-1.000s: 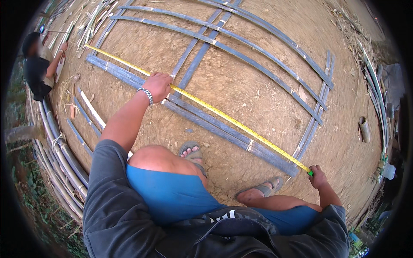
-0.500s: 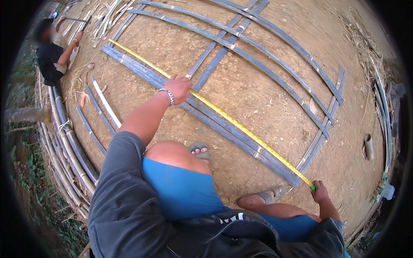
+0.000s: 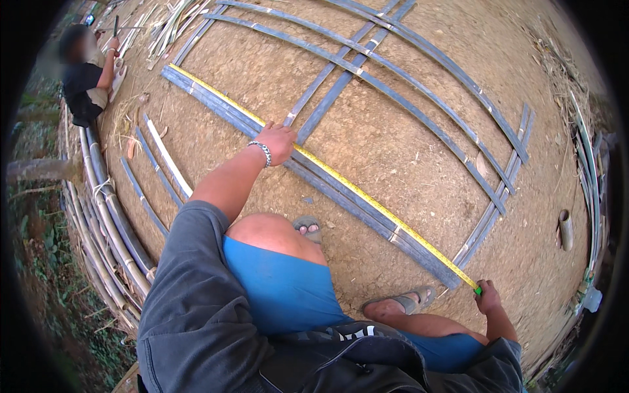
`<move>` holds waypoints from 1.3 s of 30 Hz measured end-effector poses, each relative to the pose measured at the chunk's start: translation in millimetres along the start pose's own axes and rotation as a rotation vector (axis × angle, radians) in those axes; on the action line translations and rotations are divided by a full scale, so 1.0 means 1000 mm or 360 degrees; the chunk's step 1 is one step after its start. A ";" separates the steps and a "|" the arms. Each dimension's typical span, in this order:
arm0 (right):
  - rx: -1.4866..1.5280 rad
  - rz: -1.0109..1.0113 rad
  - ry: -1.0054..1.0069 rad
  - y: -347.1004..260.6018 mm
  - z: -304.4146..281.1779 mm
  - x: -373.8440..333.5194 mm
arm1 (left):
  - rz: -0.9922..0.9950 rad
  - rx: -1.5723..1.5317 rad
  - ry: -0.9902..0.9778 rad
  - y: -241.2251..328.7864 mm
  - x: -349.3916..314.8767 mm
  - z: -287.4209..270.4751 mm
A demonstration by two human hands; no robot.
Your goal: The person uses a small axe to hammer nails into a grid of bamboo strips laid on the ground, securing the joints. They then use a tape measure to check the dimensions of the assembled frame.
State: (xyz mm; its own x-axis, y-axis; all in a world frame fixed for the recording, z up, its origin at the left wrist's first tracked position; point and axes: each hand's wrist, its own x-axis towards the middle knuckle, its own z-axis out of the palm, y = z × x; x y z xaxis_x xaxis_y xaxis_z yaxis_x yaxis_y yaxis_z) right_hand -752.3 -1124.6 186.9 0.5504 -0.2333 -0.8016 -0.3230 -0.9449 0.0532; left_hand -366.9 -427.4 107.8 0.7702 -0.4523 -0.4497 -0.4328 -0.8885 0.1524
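A yellow tape measure blade [image 3: 373, 198] stretches along the edge of a bundle of dark split-bamboo strips [image 3: 354, 203] on the ground. Midway along, my left hand [image 3: 278, 140], with a chain bracelet at the wrist, presses over the blade and the strips, its fingers curled around them and partly hidden. At the near right end, my right hand [image 3: 487, 299] is closed around the tape measure's green case [image 3: 478, 291]. Just beyond the bundle lies a lattice of long bamboo strips [image 3: 419, 119], with crosspieces [image 3: 334, 95] running under my left hand's side.
My sandaled feet [image 3: 409, 302] stand close to the bundle. Short strips [image 3: 157, 164] and bamboo poles [image 3: 108, 196] lie at the left. A co-worker [image 3: 85, 72] crouches at the far left with a blade-like tool. A bamboo tube piece [image 3: 565, 229] lies at the right.
The tape's far end has come down against the bundle, where a gap showed before. The view has shifted slightly. The co-worker's hand and tool have moved. Both my hands keep their places on the tape.
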 end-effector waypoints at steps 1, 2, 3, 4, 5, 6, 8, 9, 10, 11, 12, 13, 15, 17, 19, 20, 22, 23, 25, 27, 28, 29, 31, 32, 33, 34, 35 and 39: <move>-0.0003 -0.0020 0.0008 0.003 0.002 0.000 | -0.0008 -0.0003 -0.0028 0.001 0.001 -0.001; -0.0006 -0.0039 0.0017 0.005 0.002 0.001 | -0.0015 -0.0005 -0.0056 0.003 0.002 -0.004; -0.0001 -0.0038 0.0010 0.003 0.001 0.002 | -0.0026 -0.0003 -0.0086 0.003 0.002 -0.007; 0.0004 -0.0037 0.0004 0.000 -0.001 0.002 | -0.0026 0.0000 -0.0089 0.003 0.001 -0.007; 0.0009 -0.0035 -0.0003 -0.001 -0.001 0.003 | -0.0026 0.0002 -0.0091 0.003 0.001 -0.008; 0.0009 -0.0041 0.0003 0.001 -0.001 0.004 | -0.0019 0.0000 -0.0091 0.004 0.002 -0.008; 0.0009 -0.0053 0.0015 0.007 0.001 0.005 | -0.0025 0.0028 -0.0124 0.007 0.003 -0.010; -0.0003 -0.0035 0.0002 0.006 0.001 0.005 | -0.0031 0.0044 -0.0143 0.008 0.003 -0.010; -0.0014 -0.0016 -0.0010 0.003 0.000 0.005 | -0.0033 0.0039 -0.0140 0.009 0.002 -0.011; -0.0025 0.0002 -0.0023 0.002 -0.001 0.006 | -0.0035 0.0034 -0.0138 0.010 0.002 -0.011; -0.0025 0.0000 -0.0020 0.005 0.001 0.006 | -0.0035 0.0028 -0.0134 0.011 0.001 -0.011; -0.0025 -0.0003 -0.0016 0.009 0.004 0.007 | -0.0027 0.0032 -0.0120 0.012 0.001 -0.009; -0.0019 -0.0002 -0.0022 0.013 0.007 0.008 | -0.0011 0.0042 -0.0096 0.012 0.001 -0.005; -0.0007 0.0005 -0.0040 0.015 0.009 0.009 | 0.0004 0.0046 -0.0098 0.015 0.001 -0.005; -0.0012 0.0005 -0.0037 0.018 0.010 0.010 | 0.0015 0.0071 -0.0119 0.019 0.002 -0.007; -0.0015 0.0005 -0.0036 0.020 0.011 0.011 | 0.0019 0.0094 -0.0142 0.020 0.003 -0.007; -0.0006 -0.0011 -0.0029 0.025 0.013 0.013 | 0.0019 0.0108 -0.0173 0.021 0.004 -0.007; -0.0001 -0.0019 -0.0026 0.026 0.014 0.013 | 0.0016 0.0099 -0.0180 0.021 0.004 -0.007; 0.0008 -0.0020 -0.0030 0.027 0.015 0.014 | 0.0016 0.0094 -0.0186 0.022 0.004 -0.005; 0.0022 -0.0021 -0.0027 0.028 0.015 0.013 | 0.0025 0.0100 -0.0183 0.023 0.005 -0.004; 0.0032 -0.0021 -0.0023 0.026 0.015 0.013 | 0.0015 0.0105 -0.0194 0.024 0.005 -0.005; 0.0043 -0.0021 -0.0019 0.026 0.015 0.013 | 0.0005 0.0110 -0.0205 0.025 0.005 -0.006; 0.0036 -0.0051 -0.0014 0.030 0.016 0.013 | -0.0008 0.0104 -0.0223 0.027 0.006 -0.008; 0.0034 -0.0066 -0.0012 0.032 0.018 0.013 | -0.0014 0.0095 -0.0232 0.027 0.006 -0.008; 0.0029 -0.0067 -0.0005 0.032 0.018 0.014 | -0.0018 0.0082 -0.0242 0.028 0.006 -0.008; 0.0024 -0.0067 0.0002 0.031 0.019 0.016 | -0.0029 0.0096 -0.0246 0.030 0.005 -0.008; 0.0019 -0.0068 0.0009 0.032 0.019 0.017 | -0.0040 0.0109 -0.0249 0.032 0.005 -0.009; 0.0008 -0.0058 0.0010 0.039 0.024 0.022 | -0.0079 0.0068 -0.0224 0.035 0.004 -0.006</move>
State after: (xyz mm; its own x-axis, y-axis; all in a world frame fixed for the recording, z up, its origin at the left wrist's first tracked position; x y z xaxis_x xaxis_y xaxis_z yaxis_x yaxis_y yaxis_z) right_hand -771.1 -1161.0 157.2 0.5669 -0.2000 -0.7991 -0.3062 -0.9517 0.0210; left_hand -376.2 -460.8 117.1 0.7191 -0.3902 -0.5750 -0.4178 -0.9040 0.0910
